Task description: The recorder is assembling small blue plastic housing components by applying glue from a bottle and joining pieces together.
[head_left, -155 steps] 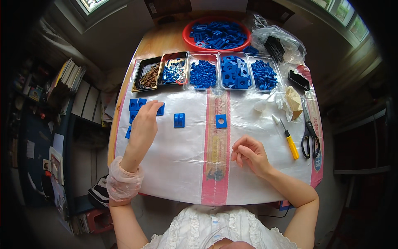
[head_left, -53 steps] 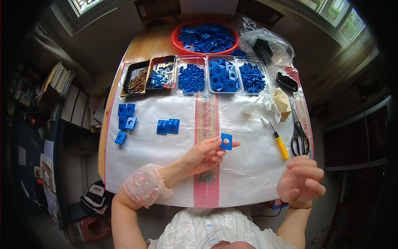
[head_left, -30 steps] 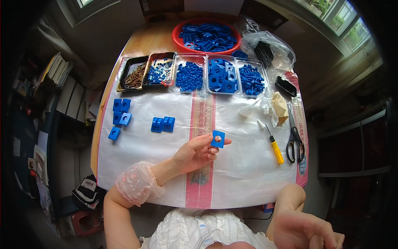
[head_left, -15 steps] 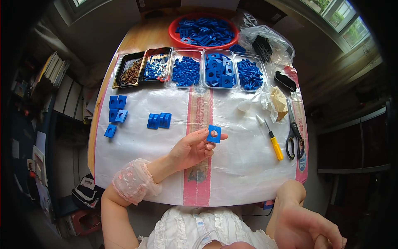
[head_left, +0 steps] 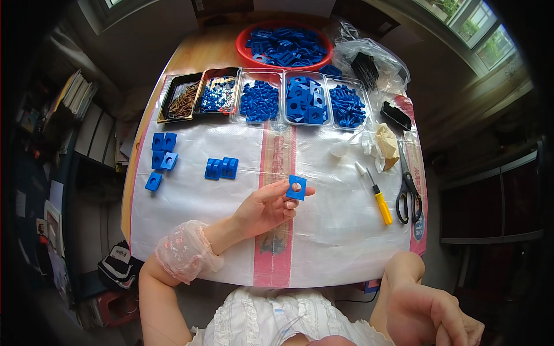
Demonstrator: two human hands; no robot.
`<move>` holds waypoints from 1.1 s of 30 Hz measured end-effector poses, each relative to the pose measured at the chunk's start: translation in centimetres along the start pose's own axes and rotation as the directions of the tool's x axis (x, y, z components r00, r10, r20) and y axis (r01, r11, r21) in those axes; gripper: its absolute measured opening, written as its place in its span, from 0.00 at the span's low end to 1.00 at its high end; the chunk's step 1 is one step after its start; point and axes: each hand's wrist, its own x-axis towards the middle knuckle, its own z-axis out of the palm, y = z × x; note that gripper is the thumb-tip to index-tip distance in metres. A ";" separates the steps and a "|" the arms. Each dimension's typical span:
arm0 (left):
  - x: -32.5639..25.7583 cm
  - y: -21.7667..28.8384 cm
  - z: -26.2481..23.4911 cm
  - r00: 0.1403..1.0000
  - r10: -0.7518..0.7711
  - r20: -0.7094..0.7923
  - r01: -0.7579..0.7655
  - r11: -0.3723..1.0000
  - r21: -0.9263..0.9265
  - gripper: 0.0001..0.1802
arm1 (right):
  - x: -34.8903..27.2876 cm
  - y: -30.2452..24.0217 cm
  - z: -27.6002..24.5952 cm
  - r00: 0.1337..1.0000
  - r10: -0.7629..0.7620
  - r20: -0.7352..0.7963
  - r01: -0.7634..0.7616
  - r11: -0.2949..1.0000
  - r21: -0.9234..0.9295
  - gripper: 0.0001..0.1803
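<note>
Hanging loose and empty at the near edge, the right hand [head_left: 430, 314] is off the table. Farther in, the left hand [head_left: 266, 206] pinches a blue square plate [head_left: 296, 187] with a round hole above the white sheet [head_left: 334, 230]; blue-filled trays [head_left: 300, 102] line the far side.

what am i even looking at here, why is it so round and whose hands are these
There is no machine here, just one person at work. The picture comes from a wide camera worn on their head, looking down, which bends the edges round. Their left hand holds up a flat blue square piece with a hole. Their right hand is raised close to the camera, empty as far as I can see. On the white sheet over the table lie blue blocks, a yellow-handled screwdriver and scissors. Along the far edge stand trays of small parts and a red bowl of blue pieces.
</note>
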 end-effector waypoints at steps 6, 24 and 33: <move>-0.1 0.1 0.5 1.000 -0.018 -0.025 0.018 1.000 -0.008 0.14 | 0.0 -0.3 0.3 0.996 0.091 0.025 -0.087 0.988 -0.129 0.12; 0.2 -0.4 -0.2 0.999 -0.014 -0.046 0.011 0.997 -0.075 0.17 | -1.0 -1.2 1.0 -0.075 0.984 0.162 -0.424 -0.178 0.888 0.46; -0.3 -0.1 0.0 0.998 0.024 -0.052 -0.026 0.999 -0.043 0.16 | 0.2 -1.0 2.1 -0.127 0.985 0.113 -0.451 -0.159 0.878 0.37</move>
